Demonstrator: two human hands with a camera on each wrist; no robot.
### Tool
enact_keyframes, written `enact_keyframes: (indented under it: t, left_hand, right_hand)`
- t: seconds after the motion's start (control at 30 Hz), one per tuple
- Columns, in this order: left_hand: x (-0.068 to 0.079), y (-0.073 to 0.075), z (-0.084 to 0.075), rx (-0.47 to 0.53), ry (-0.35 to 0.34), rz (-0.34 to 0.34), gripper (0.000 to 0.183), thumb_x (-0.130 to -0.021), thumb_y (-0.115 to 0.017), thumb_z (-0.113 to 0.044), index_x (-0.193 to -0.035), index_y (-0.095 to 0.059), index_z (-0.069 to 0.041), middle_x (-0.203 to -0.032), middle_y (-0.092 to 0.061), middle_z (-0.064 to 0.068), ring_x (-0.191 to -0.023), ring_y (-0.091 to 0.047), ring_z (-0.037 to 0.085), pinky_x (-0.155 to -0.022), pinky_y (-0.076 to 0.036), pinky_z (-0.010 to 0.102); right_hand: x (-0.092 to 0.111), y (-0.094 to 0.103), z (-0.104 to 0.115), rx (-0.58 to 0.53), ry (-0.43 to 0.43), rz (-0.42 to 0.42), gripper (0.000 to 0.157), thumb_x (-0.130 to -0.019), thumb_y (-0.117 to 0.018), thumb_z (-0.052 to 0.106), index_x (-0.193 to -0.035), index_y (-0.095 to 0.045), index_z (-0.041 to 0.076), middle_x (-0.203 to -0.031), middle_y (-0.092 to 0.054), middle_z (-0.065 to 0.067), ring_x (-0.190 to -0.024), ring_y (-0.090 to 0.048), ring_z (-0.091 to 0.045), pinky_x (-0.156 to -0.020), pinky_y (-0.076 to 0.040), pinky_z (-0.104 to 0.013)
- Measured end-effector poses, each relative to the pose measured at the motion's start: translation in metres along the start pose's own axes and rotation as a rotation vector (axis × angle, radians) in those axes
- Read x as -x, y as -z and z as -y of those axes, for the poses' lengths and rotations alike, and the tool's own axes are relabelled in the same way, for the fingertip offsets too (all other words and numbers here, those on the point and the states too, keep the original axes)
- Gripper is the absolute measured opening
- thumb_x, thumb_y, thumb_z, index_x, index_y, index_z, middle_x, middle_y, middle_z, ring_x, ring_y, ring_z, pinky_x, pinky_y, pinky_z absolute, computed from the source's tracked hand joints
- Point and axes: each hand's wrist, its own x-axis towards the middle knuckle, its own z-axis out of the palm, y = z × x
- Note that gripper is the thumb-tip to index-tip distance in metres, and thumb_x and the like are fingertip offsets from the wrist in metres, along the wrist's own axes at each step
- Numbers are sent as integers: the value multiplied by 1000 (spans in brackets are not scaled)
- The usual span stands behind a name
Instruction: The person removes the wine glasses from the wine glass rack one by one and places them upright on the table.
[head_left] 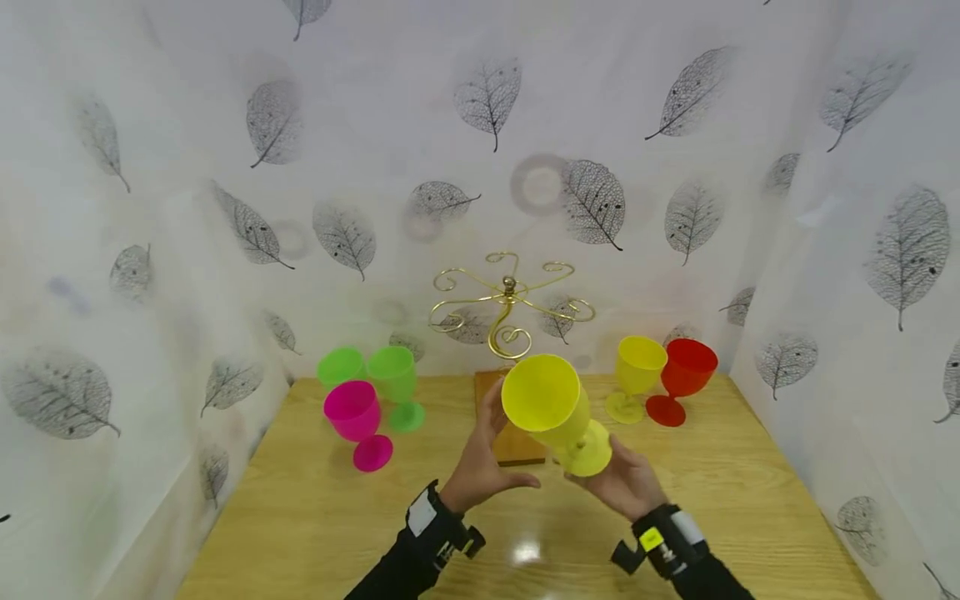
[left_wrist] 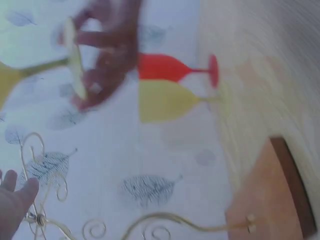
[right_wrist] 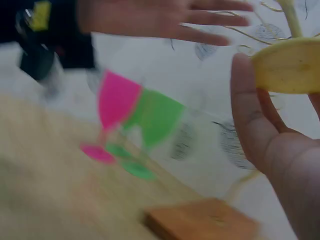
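A yellow plastic goblet (head_left: 551,404) is held up above the table, tilted so its bowl faces up and left. My right hand (head_left: 622,483) grips it by its round foot (left_wrist: 75,60), thumb and fingers at the foot's edge. Beside the bowl, my left hand (head_left: 483,462) is spread, its thumb apart; the right wrist view shows its fingers (right_wrist: 215,20) straight and apart from the goblet's foot. Just behind the goblet rises a gold wire stand (head_left: 510,292) with several curled arms. Its wooden base (head_left: 525,450) is partly hidden by the goblet and left hand.
At the table's left stand two green goblets (head_left: 393,375) and a pink goblet (head_left: 352,412). On the right, another yellow goblet (head_left: 640,367) stands next to a red goblet (head_left: 686,367). Leaf-patterned sheeting (head_left: 405,100) surrounds the wooden table (head_left: 300,517) at the back and sides.
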Motion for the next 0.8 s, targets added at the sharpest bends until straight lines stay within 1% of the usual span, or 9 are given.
enact_keyframes:
  t: [0.1, 0.23, 0.4, 0.43, 0.5, 0.6, 0.67, 0.73, 0.8]
  left_hand:
    - [-6, -4, -3, 201, -50, -9, 108, -76, -74, -39, -150, -1, -11, -155, -22, 8, -141, -29, 16, -116, -29, 34]
    - [-9, -10, -9, 417, -21, 5, 90, -81, -73, -24, -147, -13, -8, -141, -42, 0, -127, -47, 11, -108, -40, 27]
    - [-6, -16, -11, 433, 54, -35, 76, -82, -71, -14, -142, -26, -4, -126, -52, -2, -111, -55, 8, -97, -47, 26]
    - [-6, -17, -10, 425, 67, -46, 76, -82, -72, -13, -142, -25, -4, -125, -52, -1, -110, -55, 9, -97, -48, 27]
    - [-4, -19, -10, 408, 97, -71, 75, -82, -72, -9, -142, -26, -5, -125, -53, 2, -110, -55, 10, -97, -48, 29]
    - [1, -23, -9, 387, 129, -99, 75, -80, -72, -5, -141, -28, -7, -126, -52, 10, -110, -56, 11, -96, -48, 32]
    - [5, -27, -7, 352, 123, -115, 76, -80, -72, -6, -141, -28, -7, -128, -50, 16, -112, -55, 13, -97, -48, 33]
    - [8, -32, -4, 302, 107, -131, 76, -80, -73, -6, -141, -28, -9, -129, -48, 21, -114, -54, 14, -97, -49, 33]
    - [12, -39, -2, 249, 89, -145, 79, -79, -73, -4, -142, -26, -9, -130, -46, 22, -115, -53, 17, -97, -49, 33]
  right_hand:
    - [-7, 9, -40, -104, 37, -3, 64, -98, -1, 43, -147, -33, 16, -150, -32, -14, -140, -30, -30, -116, -26, -38]
    - [-12, 17, -67, -163, 44, -7, 65, -98, -1, 45, -145, -36, 16, -148, -35, -13, -138, -32, -32, -114, -30, -37]
    - [-11, 18, -74, -109, -36, -97, 65, -98, 3, 46, -145, -33, 20, -145, -40, -10, -136, -35, -31, -114, -28, -41]
    - [-11, 15, -71, -32, -46, -136, 62, -98, 3, 44, -149, -23, 20, -144, -42, -6, -136, -37, -28, -114, -29, -41]
    - [-12, 5, -63, 227, -17, -231, 54, -101, 0, 38, -152, -3, 19, -142, -43, 3, -134, -40, -17, -111, -32, -36]
    - [-19, -20, -49, 724, 145, -409, 58, -104, -19, 28, -149, 15, 17, -140, -41, 10, -129, -42, -3, -106, -36, -28]
    - [-27, -37, -44, 1041, 284, -495, 71, -101, -38, 25, -149, 13, 14, -146, -37, 2, -129, -41, -1, -103, -37, -21]
    - [-36, -51, -45, 1236, 409, -531, 87, -93, -58, 26, -150, 6, 14, -148, -34, -13, -131, -41, -4, -105, -36, -19]
    - [-44, -64, -51, 1389, 469, -566, 104, -82, -73, 22, -151, 4, 13, -144, -35, -23, -128, -44, -8, -104, -38, -17]
